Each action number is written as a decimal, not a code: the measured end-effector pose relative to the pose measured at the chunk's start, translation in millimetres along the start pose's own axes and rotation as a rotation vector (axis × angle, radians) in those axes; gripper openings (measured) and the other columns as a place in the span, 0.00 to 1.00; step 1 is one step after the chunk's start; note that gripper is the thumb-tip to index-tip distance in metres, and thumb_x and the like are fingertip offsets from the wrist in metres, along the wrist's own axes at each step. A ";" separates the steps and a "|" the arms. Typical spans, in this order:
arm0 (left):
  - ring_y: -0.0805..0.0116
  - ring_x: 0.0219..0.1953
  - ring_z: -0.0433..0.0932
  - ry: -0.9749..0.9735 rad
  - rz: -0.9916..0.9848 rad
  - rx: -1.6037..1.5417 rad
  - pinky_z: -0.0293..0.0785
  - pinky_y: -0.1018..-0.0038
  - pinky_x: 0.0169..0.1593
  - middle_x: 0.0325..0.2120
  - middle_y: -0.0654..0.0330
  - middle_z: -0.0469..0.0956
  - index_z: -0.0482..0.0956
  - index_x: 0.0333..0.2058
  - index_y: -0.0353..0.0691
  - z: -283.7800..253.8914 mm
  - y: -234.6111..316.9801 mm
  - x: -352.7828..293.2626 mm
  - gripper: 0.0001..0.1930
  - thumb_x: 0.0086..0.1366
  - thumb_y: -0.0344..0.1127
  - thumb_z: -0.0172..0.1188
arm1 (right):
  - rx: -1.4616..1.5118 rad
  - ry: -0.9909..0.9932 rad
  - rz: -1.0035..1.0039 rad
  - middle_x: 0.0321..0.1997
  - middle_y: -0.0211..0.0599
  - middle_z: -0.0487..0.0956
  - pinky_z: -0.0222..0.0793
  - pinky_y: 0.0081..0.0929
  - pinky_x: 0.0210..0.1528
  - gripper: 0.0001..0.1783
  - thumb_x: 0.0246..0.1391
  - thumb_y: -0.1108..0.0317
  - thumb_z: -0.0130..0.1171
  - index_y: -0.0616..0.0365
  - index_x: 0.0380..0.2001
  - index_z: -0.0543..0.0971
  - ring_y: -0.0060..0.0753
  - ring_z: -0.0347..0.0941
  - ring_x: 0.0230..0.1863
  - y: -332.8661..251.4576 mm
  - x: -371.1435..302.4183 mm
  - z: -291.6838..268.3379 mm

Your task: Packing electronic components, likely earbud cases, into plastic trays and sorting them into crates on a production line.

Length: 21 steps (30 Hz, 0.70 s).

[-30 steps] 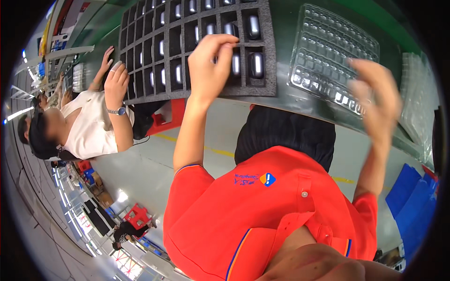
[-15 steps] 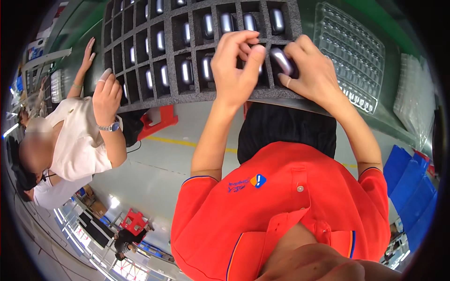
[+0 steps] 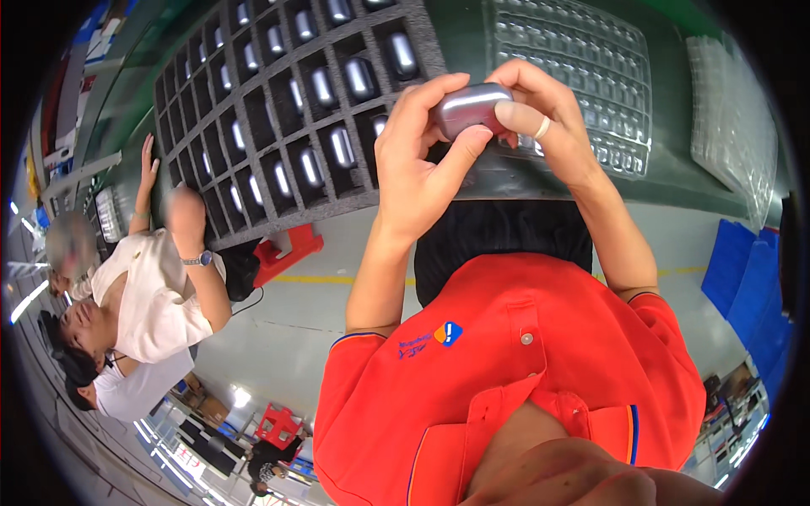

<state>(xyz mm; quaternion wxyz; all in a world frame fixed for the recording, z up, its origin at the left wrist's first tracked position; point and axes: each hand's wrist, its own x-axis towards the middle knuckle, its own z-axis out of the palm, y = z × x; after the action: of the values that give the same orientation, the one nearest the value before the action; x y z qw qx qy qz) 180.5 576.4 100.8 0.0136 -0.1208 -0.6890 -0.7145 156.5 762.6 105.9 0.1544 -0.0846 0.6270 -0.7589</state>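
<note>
Both of my hands hold a glossy dark earbud case (image 3: 474, 108) with a rounded oblong shape, raised above the table edge. My left hand (image 3: 413, 164) supports its left end, fingers behind and thumb along the lower side. On the other end, my right hand (image 3: 553, 122) grips with its thumb on the near face and fingers behind; a pale band circles one digit. To the left lies a grey foam tray (image 3: 429, 46), its compartments holding several similar cases (image 3: 360, 78). My left hand covers part of its near right corner.
A clear plastic blister tray (image 3: 591, 84) lies on the green table right of the foam tray. Farther right stand stacked clear trays (image 3: 732, 139). A co-worker in a white top (image 3: 160, 278) sits at left, one hand (image 3: 186, 218) by the foam tray. A red stool (image 3: 291, 251) stands below.
My right hand has lifted the case out of the foam tray's near right compartment. My left hand now holds it too. The view has turned, so the foam tray appears farther left.
</note>
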 end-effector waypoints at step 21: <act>0.66 0.52 0.76 0.027 -0.147 -0.399 0.76 0.69 0.58 0.52 0.54 0.73 0.61 0.65 0.34 42.8 5.5 -4.5 0.35 0.61 0.22 0.67 | 0.087 0.084 -0.114 0.37 0.31 0.79 0.72 0.17 0.35 0.16 0.57 0.69 0.61 0.61 0.48 0.78 0.17 0.75 0.31 -5.6 -26.2 -23.2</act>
<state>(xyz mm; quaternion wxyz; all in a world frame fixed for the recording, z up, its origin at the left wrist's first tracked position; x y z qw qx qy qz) 192.5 617.7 106.3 -0.0533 -0.0608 -0.5407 -0.8373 172.9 793.9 108.5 0.0879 -0.0815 0.5933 -0.7960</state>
